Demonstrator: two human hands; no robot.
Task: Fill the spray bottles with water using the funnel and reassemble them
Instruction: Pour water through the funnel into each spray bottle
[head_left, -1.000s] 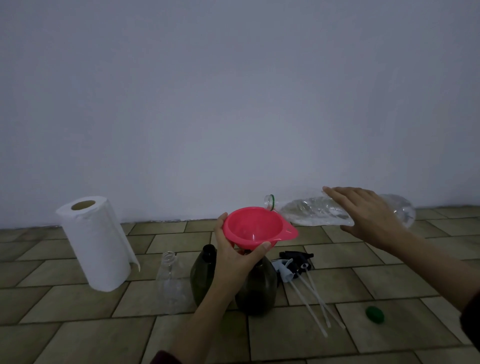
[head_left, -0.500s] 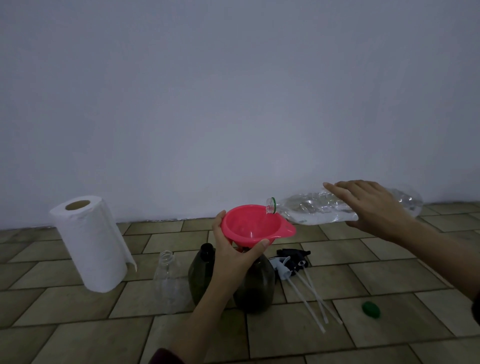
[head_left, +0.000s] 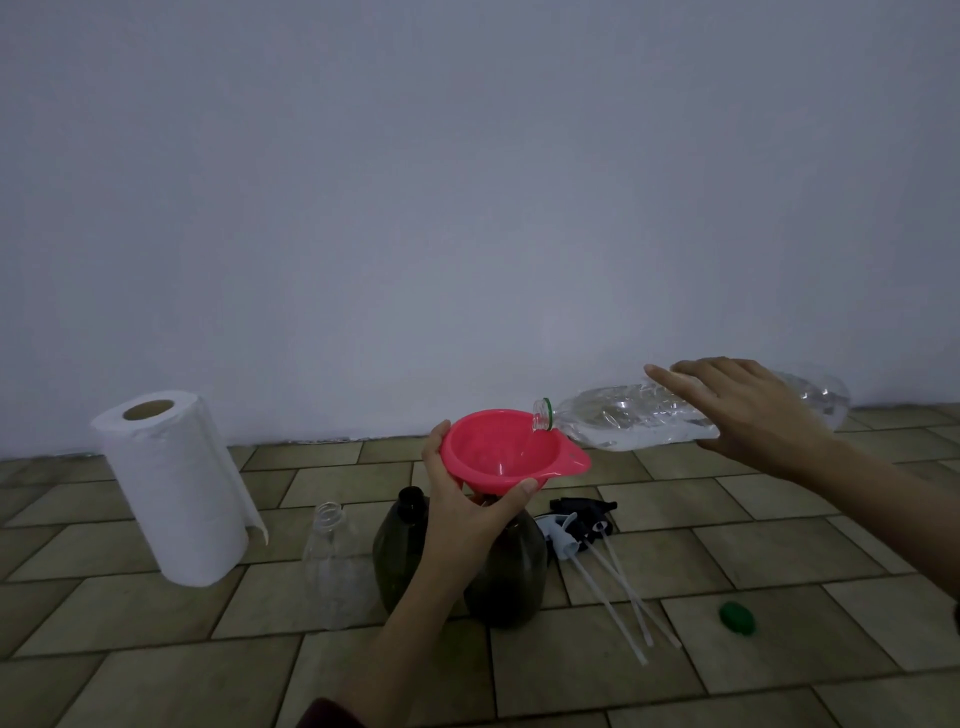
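Behind everything stood a plain pale wall (head_left: 467, 182) above tiled floor (head_left: 753, 571). Right hand (head_left: 748, 415) wrapped the tilted water bottle (head_left: 623, 421), its mouth over the pink funnel (head_left: 498, 452). Left hand (head_left: 467, 514) pinched the funnel's rim, steadying it in the nearer dark spray bottle (head_left: 511, 571). Pouring slowly, keeping the funnel upright, would likely avoid spills.

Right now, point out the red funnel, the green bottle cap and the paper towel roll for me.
red funnel (head_left: 493, 457): head view, inner wall of the bowl.
green bottle cap (head_left: 736, 617): head view, top of the cap on the floor.
paper towel roll (head_left: 176, 488): head view, middle of its white side.
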